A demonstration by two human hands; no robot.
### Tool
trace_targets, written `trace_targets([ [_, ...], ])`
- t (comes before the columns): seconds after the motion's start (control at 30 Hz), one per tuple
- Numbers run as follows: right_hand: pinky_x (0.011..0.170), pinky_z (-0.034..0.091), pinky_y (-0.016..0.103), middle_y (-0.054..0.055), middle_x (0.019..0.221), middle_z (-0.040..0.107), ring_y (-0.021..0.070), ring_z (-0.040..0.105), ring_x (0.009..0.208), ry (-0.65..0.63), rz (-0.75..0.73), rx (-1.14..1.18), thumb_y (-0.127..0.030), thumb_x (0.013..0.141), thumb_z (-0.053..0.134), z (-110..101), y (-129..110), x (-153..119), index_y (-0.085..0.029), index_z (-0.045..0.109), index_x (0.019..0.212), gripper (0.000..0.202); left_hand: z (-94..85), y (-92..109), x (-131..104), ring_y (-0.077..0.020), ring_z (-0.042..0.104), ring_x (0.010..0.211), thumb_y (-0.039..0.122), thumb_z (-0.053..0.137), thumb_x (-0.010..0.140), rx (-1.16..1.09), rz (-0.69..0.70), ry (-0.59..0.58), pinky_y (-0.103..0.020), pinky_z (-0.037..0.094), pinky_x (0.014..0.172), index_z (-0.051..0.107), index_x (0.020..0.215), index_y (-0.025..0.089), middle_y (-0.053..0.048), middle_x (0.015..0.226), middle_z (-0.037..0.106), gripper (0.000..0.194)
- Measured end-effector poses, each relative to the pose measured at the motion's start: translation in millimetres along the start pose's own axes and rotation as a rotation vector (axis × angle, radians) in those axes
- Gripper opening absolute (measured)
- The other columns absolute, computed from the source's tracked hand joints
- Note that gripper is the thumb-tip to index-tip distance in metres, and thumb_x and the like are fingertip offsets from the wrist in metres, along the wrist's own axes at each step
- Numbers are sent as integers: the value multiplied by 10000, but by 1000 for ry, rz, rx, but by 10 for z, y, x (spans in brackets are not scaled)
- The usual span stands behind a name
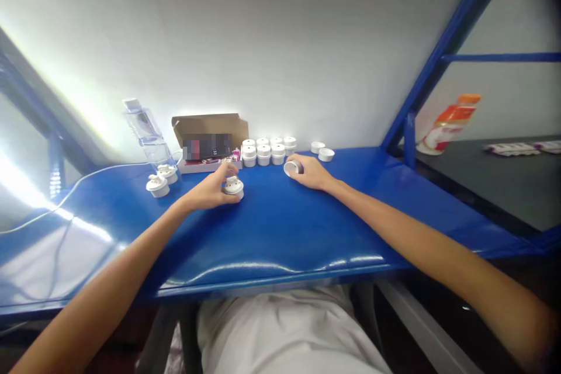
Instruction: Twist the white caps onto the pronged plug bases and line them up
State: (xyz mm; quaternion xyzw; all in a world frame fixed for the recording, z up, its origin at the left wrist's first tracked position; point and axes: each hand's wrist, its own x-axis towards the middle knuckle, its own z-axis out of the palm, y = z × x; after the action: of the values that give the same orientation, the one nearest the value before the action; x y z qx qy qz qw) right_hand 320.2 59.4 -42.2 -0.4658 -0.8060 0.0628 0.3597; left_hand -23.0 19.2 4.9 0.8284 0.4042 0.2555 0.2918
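My left hand has its thumb and fingers curled around a white round fitting with small raised parts on top, low over the blue tabletop. In my right hand is a white round cap, tipped so that its hollow side faces left and toward me. Behind the hands stand several closed white round units in rows. Two more white caps lie at the back right. Left of my left hand sit two similar white fittings with raised tops.
An opened cardboard box holds a phone and small parts at the back. A clear plastic bottle stands left of it. A white cable crosses the left side. An orange-capped bottle stands beyond the blue frame.
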Motion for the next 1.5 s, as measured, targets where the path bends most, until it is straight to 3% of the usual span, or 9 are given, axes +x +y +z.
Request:
trace_targets([
  [0.27, 766, 539, 310, 55, 1074, 770, 209, 701, 892, 5, -54, 293, -352, 893, 658, 133, -778, -110, -191, 751, 1092, 273, 483, 226, -5, -208, 674, 867, 453, 870, 651, -157, 69, 6, -324, 513, 771, 469, 1123, 223, -24, 980, 706, 660],
  [0.37, 924, 554, 364, 83, 1224, 734, 239, 693, 1084, -18, -146, 360, -409, 928, 645, 119, -987, -165, -196, 720, 1211, 363, 563, 285, -7, -195, 666, 810, 476, 857, 674, -152, 84, -6, -305, 493, 732, 432, 1102, 232, 0, 921, 731, 651],
  [0.47, 1134, 457, 424, 79, 1391, 657, 237, 594, 1314, -83, -267, 410, -364, 1013, 514, 77, -1096, -237, -217, 657, 1340, 386, 585, 298, -7, -204, 673, 819, 481, 872, 651, -137, 67, 21, -296, 485, 714, 417, 1069, 230, 10, 889, 736, 667],
  [0.6, 1181, 425, 423, 94, 1448, 611, 232, 547, 1377, -109, -395, 387, -293, 1001, 532, 57, -1137, -313, -203, 603, 1409, 423, 579, 294, -15, -210, 684, 831, 463, 876, 642, -179, 60, 32, -292, 497, 703, 442, 1064, 221, 5, 898, 726, 652],
  [0.7, 1147, 460, 432, 98, 1428, 626, 249, 564, 1359, -97, -437, 345, -265, 964, 590, 60, -1143, -326, -221, 655, 1320, 365, 580, 292, -14, -214, 692, 861, 441, 868, 663, -241, 61, 6, -305, 517, 736, 471, 1080, 216, -11, 942, 723, 618],
  [0.87, 1002, 559, 419, 82, 1178, 722, 241, 696, 1087, -59, -314, 362, -231, 850, 688, 9, -1098, -292, -208, 663, 1170, 321, 550, 288, 1, -172, 672, 848, 368, 880, 680, -343, 63, -3, -291, 501, 758, 456, 1052, 213, -29, 985, 715, 585],
  [0.97, 914, 601, 382, 56, 1092, 693, 211, 705, 962, -75, -210, 477, -216, 775, 731, -24, -1033, -281, -202, 639, 1133, 370, 497, 301, 4, -159, 662, 835, 335, 907, 642, -435, 25, 1, -284, 498, 755, 453, 979, 208, -8, 943, 683, 581],
  [1.13, 896, 614, 377, 49, 1086, 656, 211, 693, 979, -76, -167, 602, -217, 772, 714, -42, -998, -299, -206, 645, 1067, 304, 413, 339, -3, -158, 660, 808, 324, 913, 631, -551, -51, -28, -286, 501, 753, 535, 957, 181, -5, 886, 690, 519],
  [1.5, 928, 612, 404, 55, 1102, 651, 231, 661, 1042, -28, -213, 591, -207, 743, 710, -104, -1088, -334, -223, 653, 1040, 303, 356, 343, -16, -204, 712, 834, 373, 896, 665, -609, -112, -45, -330, 534, 796, 654, 1009, 158, -47, 891, 757, 473],
])
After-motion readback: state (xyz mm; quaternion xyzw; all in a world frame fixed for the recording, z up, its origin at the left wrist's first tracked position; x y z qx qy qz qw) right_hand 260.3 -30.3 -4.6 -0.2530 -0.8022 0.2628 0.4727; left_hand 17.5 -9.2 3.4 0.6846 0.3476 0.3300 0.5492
